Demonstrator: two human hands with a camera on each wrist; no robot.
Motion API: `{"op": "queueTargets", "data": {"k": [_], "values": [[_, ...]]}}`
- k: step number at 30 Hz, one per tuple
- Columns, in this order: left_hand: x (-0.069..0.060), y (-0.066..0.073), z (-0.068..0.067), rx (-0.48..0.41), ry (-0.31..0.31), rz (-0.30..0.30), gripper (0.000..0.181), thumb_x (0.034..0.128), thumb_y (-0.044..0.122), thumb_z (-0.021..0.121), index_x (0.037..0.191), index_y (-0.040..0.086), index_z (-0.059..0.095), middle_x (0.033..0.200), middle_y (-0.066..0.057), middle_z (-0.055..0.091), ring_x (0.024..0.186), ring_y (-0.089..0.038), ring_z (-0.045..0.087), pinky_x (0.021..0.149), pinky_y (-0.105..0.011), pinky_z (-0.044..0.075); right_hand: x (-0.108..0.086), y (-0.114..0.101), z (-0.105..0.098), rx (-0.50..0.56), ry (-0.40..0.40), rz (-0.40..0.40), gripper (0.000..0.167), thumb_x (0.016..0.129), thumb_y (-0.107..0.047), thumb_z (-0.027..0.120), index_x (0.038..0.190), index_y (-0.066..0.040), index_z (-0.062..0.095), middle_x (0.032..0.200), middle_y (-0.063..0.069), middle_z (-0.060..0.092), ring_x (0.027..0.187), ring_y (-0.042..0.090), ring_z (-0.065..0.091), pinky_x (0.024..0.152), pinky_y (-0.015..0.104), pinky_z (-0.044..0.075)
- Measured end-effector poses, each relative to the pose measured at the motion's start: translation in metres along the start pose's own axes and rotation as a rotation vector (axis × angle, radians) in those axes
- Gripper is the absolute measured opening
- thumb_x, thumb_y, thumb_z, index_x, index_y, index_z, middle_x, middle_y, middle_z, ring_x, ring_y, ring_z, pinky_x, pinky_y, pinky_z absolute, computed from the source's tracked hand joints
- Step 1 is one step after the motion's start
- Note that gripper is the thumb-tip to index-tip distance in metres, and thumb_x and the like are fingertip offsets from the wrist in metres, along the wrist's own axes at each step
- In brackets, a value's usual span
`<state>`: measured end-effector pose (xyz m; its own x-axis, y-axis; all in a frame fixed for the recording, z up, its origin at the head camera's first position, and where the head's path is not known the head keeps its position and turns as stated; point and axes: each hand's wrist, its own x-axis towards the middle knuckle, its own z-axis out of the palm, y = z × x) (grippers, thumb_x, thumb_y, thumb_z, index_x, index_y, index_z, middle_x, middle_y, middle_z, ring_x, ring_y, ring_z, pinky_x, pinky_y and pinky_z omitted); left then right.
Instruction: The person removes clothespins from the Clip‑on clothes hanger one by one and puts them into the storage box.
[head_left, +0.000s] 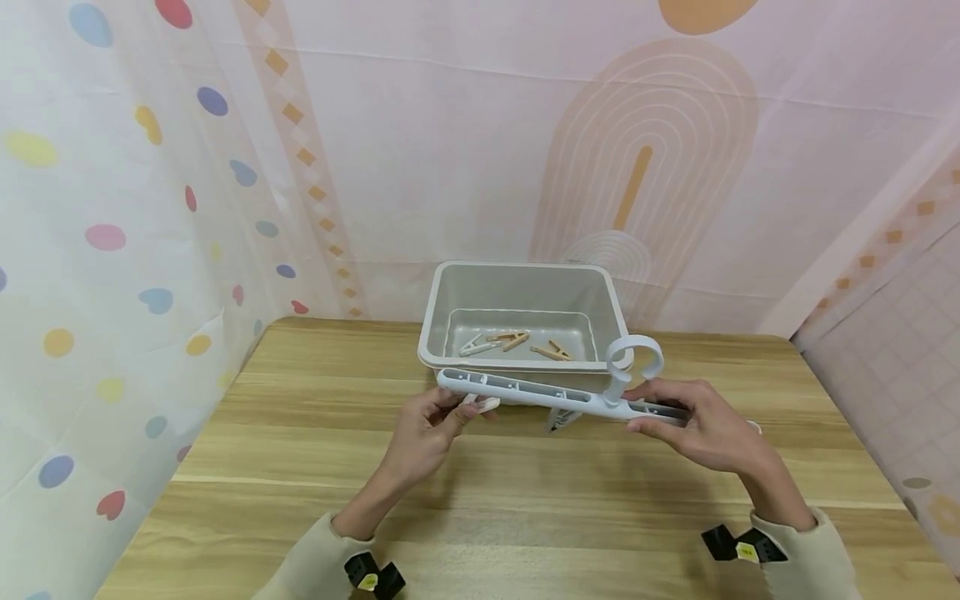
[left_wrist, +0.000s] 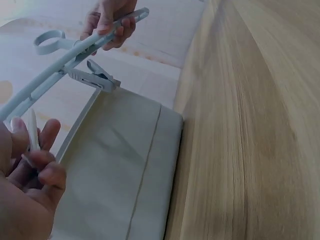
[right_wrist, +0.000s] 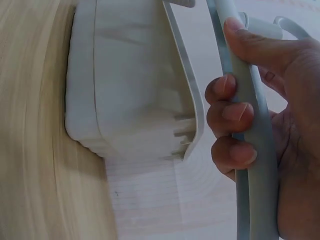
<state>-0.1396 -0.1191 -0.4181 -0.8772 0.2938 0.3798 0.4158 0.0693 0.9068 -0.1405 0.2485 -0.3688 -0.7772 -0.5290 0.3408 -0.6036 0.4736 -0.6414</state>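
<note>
A pale grey-white bar-shaped hanger [head_left: 525, 388] with a curled hook [head_left: 654, 350] is held up in front of the bin. My right hand [head_left: 708, 425] grips the bar just right of the hook; in the right wrist view its fingers wrap round the hanger [right_wrist: 257, 135]. Under the hanger's left end, my left hand [head_left: 422, 435] pinches a white clothespin [head_left: 487, 405] between thumb and fingers. The left wrist view shows this clothespin [left_wrist: 33, 131] close to the bar; whether they touch, I cannot tell. A grey clothespin [left_wrist: 92, 79] hangs from the bar's middle.
Behind the hanger, a grey plastic bin [head_left: 525, 271] stands at the back of the wooden table [head_left: 540, 533]. Several clothespins [head_left: 516, 340], white and tan, lie on its floor. A patterned curtain [head_left: 450, 167] hangs beyond the table's back edge.
</note>
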Motion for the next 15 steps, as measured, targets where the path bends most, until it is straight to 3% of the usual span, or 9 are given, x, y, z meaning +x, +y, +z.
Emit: {"op": "queueTargets", "data": {"k": [5, 9, 12, 15], "values": [[-0.001, 0.000, -0.001, -0.039, -0.060, -0.022, 0.024, 0.1020, 0.007, 0.061, 0.122, -0.002, 0.069, 0.107, -0.027, 0.074, 0.088, -0.003, 0.063, 0.069, -0.017, 0.049, 0.000, 0.001, 0.001, 0.016, -0.025, -0.016, 0.027, 0.091, -0.007, 0.077, 0.111, -0.024, 0.072, 0.082, -0.011, 0.066, 0.069, 0.000, 0.052, 0.060, 0.022, 0.046], [-0.003, 0.000, -0.005, 0.035, -0.037, -0.061, 0.025, 0.0998, 0.008, 0.064, 0.122, -0.004, 0.070, 0.110, -0.024, 0.074, 0.095, -0.002, 0.067, 0.079, -0.018, 0.056, 0.000, 0.000, 0.001, 0.036, -0.033, -0.023, 0.027, 0.091, -0.005, 0.076, 0.112, -0.023, 0.072, 0.083, -0.010, 0.068, 0.069, -0.001, 0.052, 0.059, 0.022, 0.046], [-0.001, 0.000, -0.008, 0.125, -0.004, -0.031, 0.019, 0.0966, 0.006, 0.068, 0.113, -0.003, 0.073, 0.105, -0.019, 0.075, 0.091, -0.001, 0.066, 0.078, -0.021, 0.057, -0.001, 0.000, 0.000, 0.046, -0.045, -0.010, 0.026, 0.092, -0.005, 0.076, 0.111, -0.022, 0.072, 0.083, -0.010, 0.067, 0.068, -0.001, 0.051, 0.059, 0.022, 0.046], [0.002, -0.001, -0.013, 0.180, 0.011, 0.060, 0.010, 0.0943, 0.000, 0.069, 0.103, -0.001, 0.074, 0.096, -0.016, 0.075, 0.084, -0.004, 0.065, 0.071, -0.022, 0.056, -0.002, 0.000, 0.000, 0.052, -0.061, 0.015, 0.025, 0.092, -0.007, 0.075, 0.111, -0.023, 0.073, 0.083, -0.010, 0.067, 0.069, -0.001, 0.052, 0.059, 0.022, 0.046]]}}
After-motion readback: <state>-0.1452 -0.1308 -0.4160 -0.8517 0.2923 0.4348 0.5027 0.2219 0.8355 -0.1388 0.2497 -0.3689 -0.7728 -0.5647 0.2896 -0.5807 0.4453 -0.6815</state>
